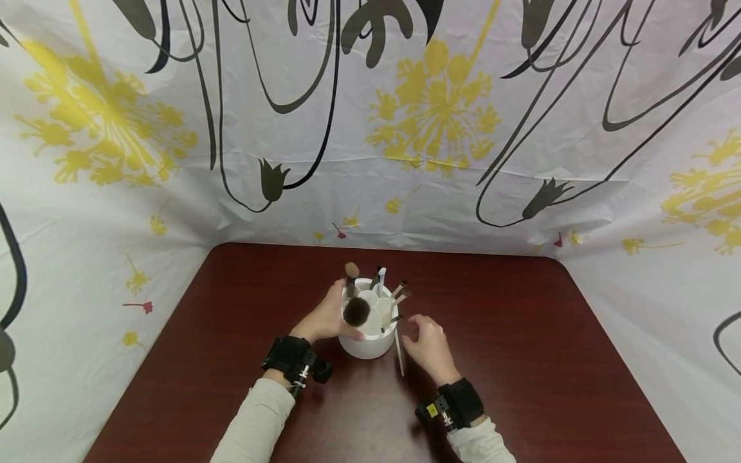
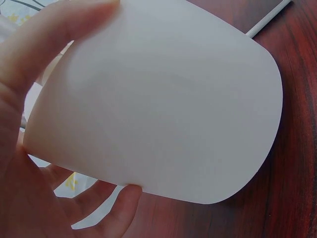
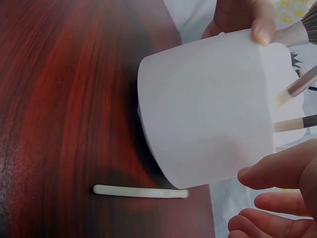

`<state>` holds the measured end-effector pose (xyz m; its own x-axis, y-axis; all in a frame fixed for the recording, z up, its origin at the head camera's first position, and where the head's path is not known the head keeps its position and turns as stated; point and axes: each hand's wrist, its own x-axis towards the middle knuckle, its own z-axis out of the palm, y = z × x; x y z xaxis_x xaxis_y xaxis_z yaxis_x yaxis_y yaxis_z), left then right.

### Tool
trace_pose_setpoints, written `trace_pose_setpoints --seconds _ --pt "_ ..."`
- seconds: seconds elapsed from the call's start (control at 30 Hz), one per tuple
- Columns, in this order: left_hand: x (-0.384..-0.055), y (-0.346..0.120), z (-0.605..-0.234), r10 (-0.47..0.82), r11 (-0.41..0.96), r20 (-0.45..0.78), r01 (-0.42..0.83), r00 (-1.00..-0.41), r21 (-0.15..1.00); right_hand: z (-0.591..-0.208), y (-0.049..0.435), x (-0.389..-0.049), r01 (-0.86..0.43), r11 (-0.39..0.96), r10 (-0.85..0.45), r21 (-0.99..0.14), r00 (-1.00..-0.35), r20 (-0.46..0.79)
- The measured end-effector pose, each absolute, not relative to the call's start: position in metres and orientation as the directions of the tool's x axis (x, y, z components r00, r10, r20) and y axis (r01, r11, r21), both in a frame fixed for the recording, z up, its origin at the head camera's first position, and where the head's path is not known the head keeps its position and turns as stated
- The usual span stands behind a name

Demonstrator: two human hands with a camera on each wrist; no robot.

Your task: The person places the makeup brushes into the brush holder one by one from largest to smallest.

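A white round brush holder point(image 1: 365, 348) with a divided top stands near the middle of the table. My left hand point(image 1: 330, 319) grips it from the left side, with the thumb across the near wall and the fingers around the far side, as the left wrist view shows. Makeup brushes stick up from it, among them a large one with dark bristles point(image 1: 356, 311) and one with a brown tip point(image 1: 352, 271). To its right, my right hand point(image 1: 429, 347) is held with loosely bent fingers and nothing in them. A thin white stick point(image 3: 141, 192) lies on the table beside the holder.
The dark red wooden table point(image 1: 260, 283) has rounded far corners. White cloth point(image 1: 324, 141) printed with yellow and grey flowers hangs behind it and along both sides. Each wrist wears a black camera band point(image 1: 462, 403).
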<state>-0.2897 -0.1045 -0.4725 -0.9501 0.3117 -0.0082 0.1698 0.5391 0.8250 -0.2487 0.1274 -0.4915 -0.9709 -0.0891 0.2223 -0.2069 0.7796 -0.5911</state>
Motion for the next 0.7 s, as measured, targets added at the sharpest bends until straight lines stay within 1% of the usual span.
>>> trace_pose_setpoints --seconds 0.2,0.7 --pt "-0.29 -0.105 -0.473 0.309 0.539 -0.012 0.165 -0.951 0.826 -0.498 0.126 -0.249 -0.194 0.798 -0.084 -0.57 -0.973 0.214" --pt "-0.29 -0.104 -0.473 0.307 0.545 -0.018 0.16 -0.952 0.823 -0.512 0.127 -0.25 -0.154 0.832 -0.106 -0.533 -0.987 0.121"
